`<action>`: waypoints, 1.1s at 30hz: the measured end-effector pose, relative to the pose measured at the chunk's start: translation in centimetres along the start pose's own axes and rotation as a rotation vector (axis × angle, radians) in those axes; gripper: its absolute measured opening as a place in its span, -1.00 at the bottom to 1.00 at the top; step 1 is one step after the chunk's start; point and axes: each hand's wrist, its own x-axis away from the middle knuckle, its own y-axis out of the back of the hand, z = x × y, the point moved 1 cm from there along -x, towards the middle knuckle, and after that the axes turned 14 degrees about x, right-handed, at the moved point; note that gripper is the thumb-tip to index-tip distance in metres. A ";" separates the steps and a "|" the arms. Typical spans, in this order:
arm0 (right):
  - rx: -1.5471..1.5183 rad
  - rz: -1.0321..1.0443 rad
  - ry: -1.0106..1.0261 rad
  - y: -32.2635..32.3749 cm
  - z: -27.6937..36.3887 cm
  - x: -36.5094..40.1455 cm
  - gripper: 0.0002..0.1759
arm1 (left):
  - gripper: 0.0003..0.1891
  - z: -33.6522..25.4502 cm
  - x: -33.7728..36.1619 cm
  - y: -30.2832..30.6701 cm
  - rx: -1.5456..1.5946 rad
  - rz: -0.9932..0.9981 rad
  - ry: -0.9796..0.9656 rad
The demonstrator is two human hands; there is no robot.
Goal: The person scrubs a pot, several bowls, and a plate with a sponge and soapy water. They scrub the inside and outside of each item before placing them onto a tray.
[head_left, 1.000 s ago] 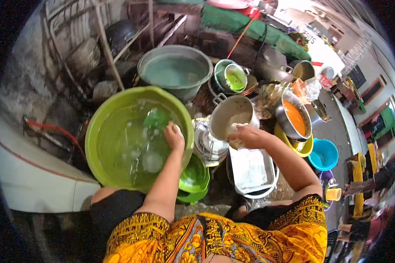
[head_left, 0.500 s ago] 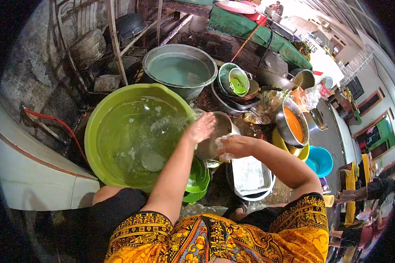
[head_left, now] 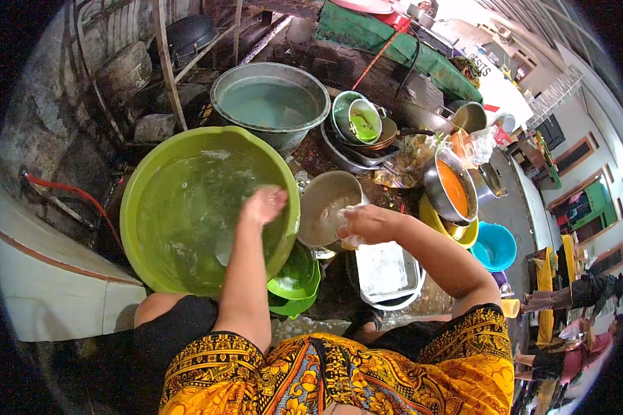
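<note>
My left hand (head_left: 264, 205) is over the right side of a big green basin (head_left: 133, 228) of water, slightly blurred, fingers stretched out and holding nothing. A grey metal pot (head_left: 332, 185) stands just right of the basin, its mouth facing up, with wet suds inside. At the pot's right rim, my right hand (head_left: 372, 225) is closed round a foamy sponge (head_left: 351, 241), mostly hidden by the fingers and lather. Below the pot are green plastic bowls (head_left: 299, 285) and a white rectangular tray (head_left: 389, 273).
Behind the green basin stands a grey tub (head_left: 221, 111) of cloudy water. Stacked pans (head_left: 377, 149) lie further right, near a steel bowl (head_left: 432, 181) of orange liquid and a blue basin (head_left: 495, 247). A tiled ledge (head_left: 69, 283) borders the left. People (head_left: 581, 297) are at far right.
My left hand has moved left from the pot to over the green basin's water. My right hand stays by the pot's rim with the foam. The view has shifted slightly.
</note>
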 end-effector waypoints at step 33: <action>0.182 0.132 -0.513 1.1 -10.1 -3.5 -0.69 | -0.70 6.5 -1.2 -10.3 -0.904 -0.185 -0.651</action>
